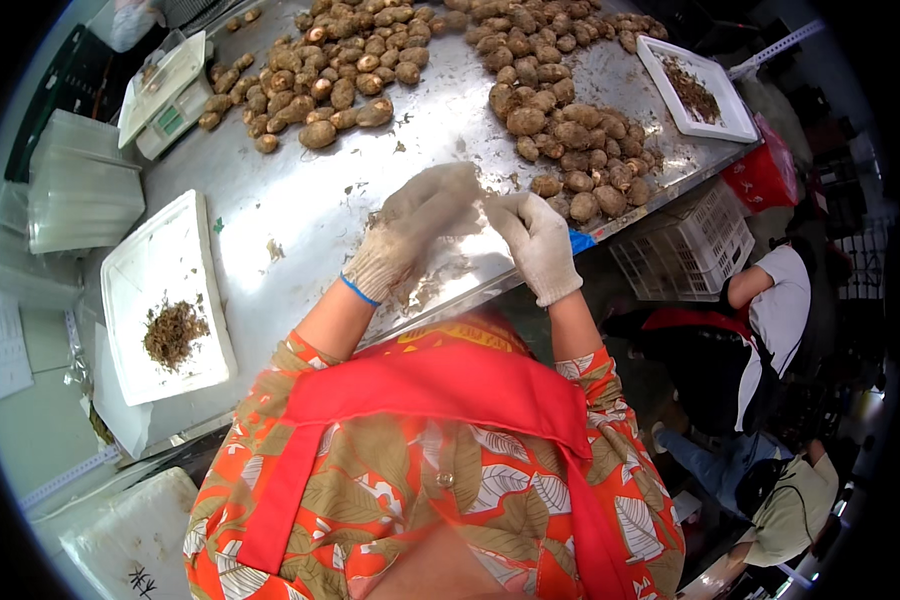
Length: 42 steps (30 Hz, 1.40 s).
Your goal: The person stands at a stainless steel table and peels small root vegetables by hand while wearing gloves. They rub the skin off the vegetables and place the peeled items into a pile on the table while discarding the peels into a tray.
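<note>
My left hand (424,225), in a soiled knit glove with a blue cuff edge, is over the metal table (307,202) and blurred. My right hand (532,244), in a paler knit glove, is close beside it with its fingers bent towards the left fingertips. Whether either hand holds something small cannot be told. Past my right hand lies a heap of brown taro corms (585,139); a second heap of taro corms (345,67) lies farther off to the left. Loose root fibres and dirt are scattered on the metal around my hands.
A white foam tray (217,300) with a clump of root fibres lies at left, another foam tray (742,112) at far right. A scale (169,120) and stacked clear plastic containers (82,187) are at upper left. White plastic crates (690,247) and people (784,300) are at right.
</note>
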Motion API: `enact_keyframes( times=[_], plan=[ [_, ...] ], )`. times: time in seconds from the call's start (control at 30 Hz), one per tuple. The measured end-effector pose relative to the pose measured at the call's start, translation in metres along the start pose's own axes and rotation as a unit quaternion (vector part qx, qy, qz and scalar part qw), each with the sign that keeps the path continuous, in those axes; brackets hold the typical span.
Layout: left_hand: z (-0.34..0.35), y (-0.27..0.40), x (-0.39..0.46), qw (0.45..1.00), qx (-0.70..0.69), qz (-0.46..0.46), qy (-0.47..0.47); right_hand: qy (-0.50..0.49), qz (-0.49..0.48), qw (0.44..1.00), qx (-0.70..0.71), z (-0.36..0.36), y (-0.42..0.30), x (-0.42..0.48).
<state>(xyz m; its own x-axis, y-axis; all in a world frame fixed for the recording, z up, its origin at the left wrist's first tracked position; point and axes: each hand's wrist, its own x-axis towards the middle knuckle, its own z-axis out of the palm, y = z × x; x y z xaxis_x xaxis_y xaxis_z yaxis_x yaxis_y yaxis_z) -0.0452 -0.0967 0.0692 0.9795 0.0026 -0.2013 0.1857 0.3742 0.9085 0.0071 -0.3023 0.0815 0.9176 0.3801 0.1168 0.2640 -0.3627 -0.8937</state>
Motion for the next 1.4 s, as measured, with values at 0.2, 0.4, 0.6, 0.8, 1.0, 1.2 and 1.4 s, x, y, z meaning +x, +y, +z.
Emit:
enact_keyframes(
  times=[0.2, 0.4, 0.6, 0.8, 1.0, 1.2, 1.4],
  plan=[
    [0.014, 0.022, -0.009, 0.998, 0.062, 0.021, -0.011, 0.055, -0.079, 0.986, 0.134, 0.005, -0.028, 0.006],
    [0.023, 0.028, -0.014, 0.984, 0.16, 0.067, 0.032, 0.081, -0.17, 0.982, -0.023, 0.011, -0.03, 0.009],
    [0.022, 0.02, -0.013, 0.993, 0.106, 0.038, 0.017, 0.119, -0.173, 0.975, -0.074, 0.017, -0.006, 0.025],
    [0.031, 0.028, -0.013, 0.998, -0.031, -0.009, 0.051, 0.026, -0.042, 0.996, 0.074, -0.004, -0.005, 0.021],
    [0.037, 0.032, -0.014, 0.99, -0.081, -0.087, 0.074, 0.02, -0.068, 0.99, 0.124, 0.011, -0.016, 0.009],
    [0.043, 0.035, -0.014, 0.979, -0.106, -0.136, 0.107, 0.05, -0.223, 0.973, -0.043, 0.016, -0.02, 0.01],
    [0.041, 0.034, -0.014, 0.992, -0.051, -0.074, 0.09, 0.07, -0.267, 0.958, -0.072, 0.021, -0.019, 0.011]
  ],
)
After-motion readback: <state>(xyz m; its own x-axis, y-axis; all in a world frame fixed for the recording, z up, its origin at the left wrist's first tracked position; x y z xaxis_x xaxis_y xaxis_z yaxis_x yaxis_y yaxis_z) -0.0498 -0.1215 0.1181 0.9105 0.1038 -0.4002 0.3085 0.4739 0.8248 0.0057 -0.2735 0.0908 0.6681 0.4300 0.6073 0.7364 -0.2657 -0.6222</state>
